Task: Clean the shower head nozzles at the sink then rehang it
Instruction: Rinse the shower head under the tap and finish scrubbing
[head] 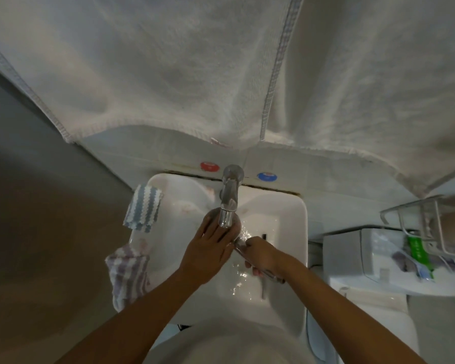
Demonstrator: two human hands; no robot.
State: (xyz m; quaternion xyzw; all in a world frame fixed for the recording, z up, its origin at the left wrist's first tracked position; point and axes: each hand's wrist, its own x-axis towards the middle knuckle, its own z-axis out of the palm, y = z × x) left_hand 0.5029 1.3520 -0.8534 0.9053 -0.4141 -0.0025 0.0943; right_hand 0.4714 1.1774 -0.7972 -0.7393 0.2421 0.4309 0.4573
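Both forearms reached over the sink (297, 214), where the shower head (212, 214) sat under the faucet (227, 203) with water splashing. Left hand (208, 248) lay flat, fingers straight, rubbing the head's face; right hand (260, 254) was curled around its metal handle (269, 274). Judging by this, cleaning was midway: two striped cloths (142, 210) hung on the rim, and rehanging was not yet done.

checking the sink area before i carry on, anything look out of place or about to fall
Yes: the purple striped cloth droops over the sink's left rim, mostly hanging outside. The blue striped cloth also overhangs that rim. Nothing looks spilled or broken.
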